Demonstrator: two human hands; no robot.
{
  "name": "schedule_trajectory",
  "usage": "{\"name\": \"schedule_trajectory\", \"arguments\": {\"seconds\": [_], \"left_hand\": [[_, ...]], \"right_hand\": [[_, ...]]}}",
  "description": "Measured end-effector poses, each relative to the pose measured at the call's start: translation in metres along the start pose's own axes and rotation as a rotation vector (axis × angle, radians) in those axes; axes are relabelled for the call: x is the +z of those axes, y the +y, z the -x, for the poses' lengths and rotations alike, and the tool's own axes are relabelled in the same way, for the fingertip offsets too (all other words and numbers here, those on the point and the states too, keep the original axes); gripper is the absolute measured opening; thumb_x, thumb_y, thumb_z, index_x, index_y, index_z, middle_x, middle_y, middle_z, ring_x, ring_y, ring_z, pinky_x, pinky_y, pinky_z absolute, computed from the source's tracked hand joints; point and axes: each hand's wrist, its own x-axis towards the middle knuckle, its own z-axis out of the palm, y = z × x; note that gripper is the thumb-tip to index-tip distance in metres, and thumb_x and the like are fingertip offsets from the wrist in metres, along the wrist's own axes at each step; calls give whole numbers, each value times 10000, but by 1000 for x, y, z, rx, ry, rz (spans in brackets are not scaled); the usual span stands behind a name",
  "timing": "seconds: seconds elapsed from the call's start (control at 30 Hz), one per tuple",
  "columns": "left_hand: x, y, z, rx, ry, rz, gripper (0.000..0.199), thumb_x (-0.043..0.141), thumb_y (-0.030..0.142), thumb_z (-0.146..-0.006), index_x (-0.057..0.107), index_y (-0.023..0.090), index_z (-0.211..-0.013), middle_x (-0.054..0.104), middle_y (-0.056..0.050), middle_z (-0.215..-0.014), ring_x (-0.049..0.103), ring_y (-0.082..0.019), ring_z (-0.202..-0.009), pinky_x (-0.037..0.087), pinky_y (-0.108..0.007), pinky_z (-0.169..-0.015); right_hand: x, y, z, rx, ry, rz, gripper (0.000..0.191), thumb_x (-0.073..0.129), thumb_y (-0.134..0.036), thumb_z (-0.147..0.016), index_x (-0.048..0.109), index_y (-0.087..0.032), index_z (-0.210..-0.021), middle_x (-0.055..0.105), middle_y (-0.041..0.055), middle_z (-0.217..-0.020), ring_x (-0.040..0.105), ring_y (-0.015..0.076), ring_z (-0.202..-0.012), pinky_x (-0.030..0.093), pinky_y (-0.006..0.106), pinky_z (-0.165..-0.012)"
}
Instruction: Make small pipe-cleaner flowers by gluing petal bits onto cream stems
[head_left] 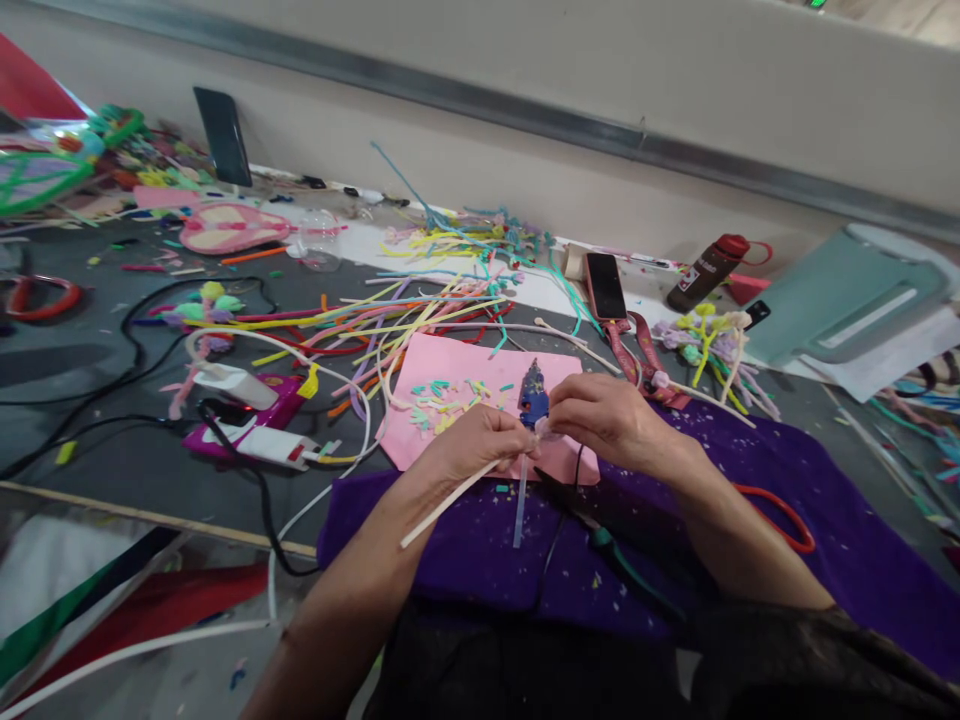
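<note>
My left hand [480,445] pinches a cream pipe cleaner [448,505], whose long end slants down toward my forearm. My right hand [604,418] is closed at the fingertips on a small pale lilac piece [543,428], which meets the tip of the pipe cleaner. Just beyond my fingers lies a blue glue gun [534,392], with a clear glue stick [520,505] pointing back toward me. Small cut pieces in yellow, white and teal [442,400] are scattered on a pink sheet [420,362] under my hands. Green-handled pliers [626,570] rest on purple cloth [480,560].
Many coloured pipe cleaners [427,310] spread behind the pink sheet. To the left sits a magenta power strip [281,400] with chargers and cables. A phone on a strap [604,285], a dark bottle [706,275] and a teal bin [847,290] stand along the back right.
</note>
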Motion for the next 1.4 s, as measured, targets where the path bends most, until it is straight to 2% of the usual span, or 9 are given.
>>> {"name": "schedule_trajectory", "arguments": {"seconds": [0.2,0.37,0.47,0.67,0.83,1.0,1.1,1.23,1.4], "left_hand": [[-2,-3,-2,-3,11,30,150,606,251,-653,679,141,-583,419,57,-328,309,-45,-315,198,-194,-373],[-9,-7,-2,3,48,95,182,596,292,-702,684,140,-652,468,51,-355,295,-34,-282,166,-183,-332],[-11,-7,-1,15,65,156,214,583,313,-729,686,130,-686,502,39,-390,322,-31,-279,174,-176,-318],[-10,-4,1,56,123,319,208,601,316,-728,674,125,-690,580,0,-487,443,-52,-348,272,-172,-352],[-9,-1,2,125,245,432,179,642,296,-678,690,125,-692,642,-47,-662,557,-104,-582,354,-172,-444],[-10,-3,2,215,290,468,224,661,362,-681,711,157,-759,681,-81,-878,587,-174,-814,433,-222,-574],[-10,-6,-1,268,325,532,211,673,362,-678,713,172,-760,676,-72,-931,583,-188,-885,455,-248,-664],[-9,-9,-5,337,335,573,228,669,351,-689,709,157,-801,673,-83,-933,594,-193,-846,465,-281,-696],[-10,-9,-6,372,324,532,307,654,394,-699,696,140,-867,671,-74,-809,577,-158,-648,428,-250,-521]], "right_hand": [[-1,4,2,16,34,-80,191,476,-217,-896,661,-178,-919,627,72,-908,575,156,-831,460,291,-707],[-11,10,8,171,276,-126,251,491,-219,-886,603,-197,-1109,592,87,-1084,570,174,-992,475,306,-822],[-12,12,10,258,336,-119,251,501,-247,-878,605,-205,-1102,597,79,-1068,590,180,-952,495,306,-775],[0,14,8,301,304,-179,228,506,-248,-873,613,-199,-1069,613,79,-1015,601,163,-841,488,280,-683],[7,6,5,290,230,-291,205,504,-251,-875,631,-189,-1022,653,62,-906,601,159,-786,466,275,-676],[22,-8,-2,277,136,-543,183,529,-251,-855,662,-173,-952,658,42,-810,599,142,-731,459,264,-672],[35,-14,-9,362,151,-767,206,542,-300,-839,653,-173,-956,646,35,-810,591,124,-651,468,247,-606],[47,-20,-26,520,182,-1010,271,555,-371,-815,620,-171,-987,646,37,-859,605,111,-601,425,199,-470],[55,-24,-47,551,162,-1183,276,592,-413,-769,603,-157,-872,610,-5,-723,577,86,-497,353,170,-382]]}}
